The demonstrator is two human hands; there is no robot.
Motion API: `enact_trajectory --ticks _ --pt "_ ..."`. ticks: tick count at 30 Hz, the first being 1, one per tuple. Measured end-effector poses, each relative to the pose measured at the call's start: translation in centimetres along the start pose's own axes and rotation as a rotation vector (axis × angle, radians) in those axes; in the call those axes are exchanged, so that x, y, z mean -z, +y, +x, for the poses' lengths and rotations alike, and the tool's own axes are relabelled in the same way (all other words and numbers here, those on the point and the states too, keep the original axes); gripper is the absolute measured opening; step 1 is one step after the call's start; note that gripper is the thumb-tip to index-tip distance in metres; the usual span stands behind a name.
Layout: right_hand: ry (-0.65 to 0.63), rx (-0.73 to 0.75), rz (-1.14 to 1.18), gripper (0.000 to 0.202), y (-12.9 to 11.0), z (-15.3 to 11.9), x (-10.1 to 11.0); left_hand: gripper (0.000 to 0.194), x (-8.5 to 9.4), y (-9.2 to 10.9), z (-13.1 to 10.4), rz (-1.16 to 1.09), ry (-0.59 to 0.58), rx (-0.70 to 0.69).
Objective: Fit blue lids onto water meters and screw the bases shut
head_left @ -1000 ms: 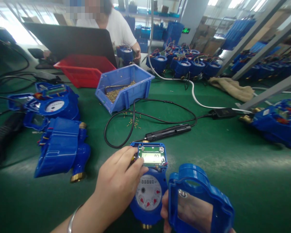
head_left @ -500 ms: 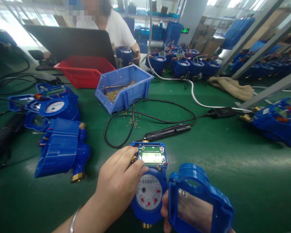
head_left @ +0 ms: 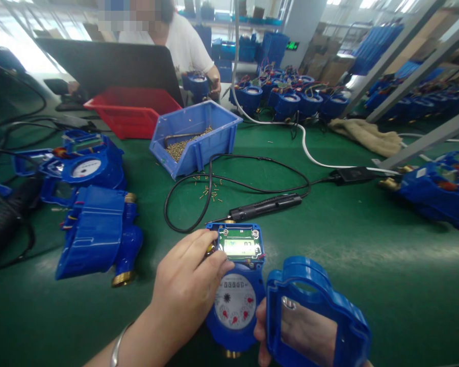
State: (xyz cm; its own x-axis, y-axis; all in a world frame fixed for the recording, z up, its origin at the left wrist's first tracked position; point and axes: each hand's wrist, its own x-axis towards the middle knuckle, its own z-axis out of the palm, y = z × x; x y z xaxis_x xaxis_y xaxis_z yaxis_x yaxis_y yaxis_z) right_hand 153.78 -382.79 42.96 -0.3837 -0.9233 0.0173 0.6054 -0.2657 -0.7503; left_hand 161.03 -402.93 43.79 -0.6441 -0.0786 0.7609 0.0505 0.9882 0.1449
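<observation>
A blue water meter [head_left: 235, 316] stands in front of me. Its dial shows red pointers, and the housing above it is uncovered, baring a green circuit board with a lit display [head_left: 239, 247]. My left hand [head_left: 189, 278] is closed on the left side of that housing, its bent fingers against some wires that they partly hide. To the right, my right hand [head_left: 260, 326] grips a blue plastic cover [head_left: 317, 285] with a clear window; most of that hand is behind the cover. A black electric screwdriver [head_left: 265, 207] lies just beyond the meter.
Loose brass screws [head_left: 212, 192] lie by a blue bin [head_left: 214, 140] of screws. Beside it stands a red bin [head_left: 128, 114]. More meters sit at left [head_left: 95, 229] and right [head_left: 439, 188]. A black cable [head_left: 168, 199] loops across the table. Opposite, a person sits behind a dark screen [head_left: 110, 66].
The digits on the lit display look different. Both hands, the meter and the cover stay almost where they were.
</observation>
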Motion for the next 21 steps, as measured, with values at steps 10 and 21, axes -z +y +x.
enact_trajectory --ticks 10,21 --pt "-0.013 0.013 0.006 0.069 0.35 -0.18 0.21 0.01 0.14 0.07 0.11 0.01 -0.008 -0.003" --pt "-0.019 0.027 0.032 0.067 0.32 -0.25 0.02 0.013 0.23 0.16 0.44 0.036 -0.09 0.015"
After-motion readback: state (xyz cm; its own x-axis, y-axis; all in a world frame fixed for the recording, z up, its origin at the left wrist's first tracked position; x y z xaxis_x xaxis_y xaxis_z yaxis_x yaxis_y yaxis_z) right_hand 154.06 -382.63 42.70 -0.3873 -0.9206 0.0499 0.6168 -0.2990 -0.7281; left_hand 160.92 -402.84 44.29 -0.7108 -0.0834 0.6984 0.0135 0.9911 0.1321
